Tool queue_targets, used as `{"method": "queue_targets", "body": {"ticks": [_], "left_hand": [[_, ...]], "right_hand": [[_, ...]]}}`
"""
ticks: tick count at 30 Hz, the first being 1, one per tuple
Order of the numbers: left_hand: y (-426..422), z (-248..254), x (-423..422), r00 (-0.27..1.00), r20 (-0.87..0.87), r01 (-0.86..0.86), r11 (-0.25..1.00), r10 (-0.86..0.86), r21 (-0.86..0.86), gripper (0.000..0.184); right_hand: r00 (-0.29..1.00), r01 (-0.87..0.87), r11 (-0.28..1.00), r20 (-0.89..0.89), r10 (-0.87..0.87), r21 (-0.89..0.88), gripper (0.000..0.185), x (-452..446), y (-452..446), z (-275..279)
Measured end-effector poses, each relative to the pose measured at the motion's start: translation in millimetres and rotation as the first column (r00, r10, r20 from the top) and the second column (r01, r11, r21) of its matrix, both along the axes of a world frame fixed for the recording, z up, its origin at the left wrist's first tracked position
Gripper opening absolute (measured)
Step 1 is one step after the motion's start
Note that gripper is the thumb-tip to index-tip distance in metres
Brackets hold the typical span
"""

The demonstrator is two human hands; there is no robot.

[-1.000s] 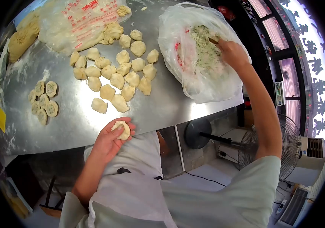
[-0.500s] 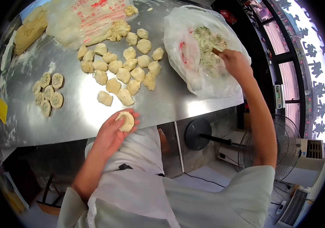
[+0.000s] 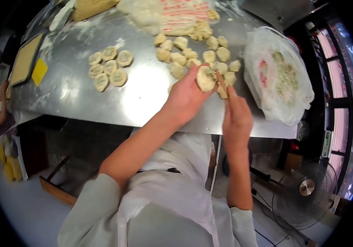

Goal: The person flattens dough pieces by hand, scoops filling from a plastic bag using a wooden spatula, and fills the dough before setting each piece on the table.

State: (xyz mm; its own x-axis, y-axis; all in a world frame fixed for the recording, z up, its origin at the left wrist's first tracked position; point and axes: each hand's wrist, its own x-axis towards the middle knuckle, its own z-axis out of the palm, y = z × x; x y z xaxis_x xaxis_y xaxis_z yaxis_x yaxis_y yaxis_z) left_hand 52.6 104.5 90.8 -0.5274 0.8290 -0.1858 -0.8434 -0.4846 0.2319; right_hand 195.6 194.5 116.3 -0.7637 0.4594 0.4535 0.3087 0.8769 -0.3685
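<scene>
- Tabletop (image 3: 75, 103): metal, floury approx. 10 o'clock (clock centred on the held dough round (image 3: 206, 79)).
- Plastic bag (image 3: 262, 98), 3 o'clock, w/ green-flecked filling (image 3: 286, 77) inside.
- L hand (image 3: 188, 96), approx. 8 o'clock: fingers pinching the dough round above the tabletop, nr. its front edge; too tight a squeeze could tear it.
- R hand (image 3: 238, 115), approx. 5 o'clock: gripping the stick.
- Dough lumps (image 3: 178, 58), mostly 10 to 2 o'clock; hands dipping low might knock the nearest.
- Filled rounds (image 3: 110, 66), 9 o'clock, well apart.
- Stick (image 3: 221, 81): tip at the dough round's 2 o'clock edge; a hard jab could pierce it.
- Filling dab (image 3: 213, 71) at stick tip: might drop if tilted.
</scene>
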Motion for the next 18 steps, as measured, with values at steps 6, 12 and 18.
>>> {"method": "queue_targets", "body": {"ticks": [6,12,18], "left_hand": [[-30.5,-13.8,-4.5,0.988,-0.009,-0.151,0.957,0.153,-0.248,0.038],[-54.4,-36.9,-24.1,0.971,-0.043,-0.241,0.954,0.237,-0.18,0.036],[-71.0,-40.0,-23.3,0.977,-0.069,-0.21,0.969,0.202,-0.129,0.038]], "right_hand": [[0.978,0.012,0.998,0.21,0.001,-0.063,0.054,-18.3,-73.0,-32.8],[0.979,-0.126,0.896,0.095,0.182,-0.425,0.04,-9.0,-62.8,-5.4],[0.998,-0.04,0.581,-0.006,0.06,-0.813,0.037,-23.7,-70.0,-24.8]]}}
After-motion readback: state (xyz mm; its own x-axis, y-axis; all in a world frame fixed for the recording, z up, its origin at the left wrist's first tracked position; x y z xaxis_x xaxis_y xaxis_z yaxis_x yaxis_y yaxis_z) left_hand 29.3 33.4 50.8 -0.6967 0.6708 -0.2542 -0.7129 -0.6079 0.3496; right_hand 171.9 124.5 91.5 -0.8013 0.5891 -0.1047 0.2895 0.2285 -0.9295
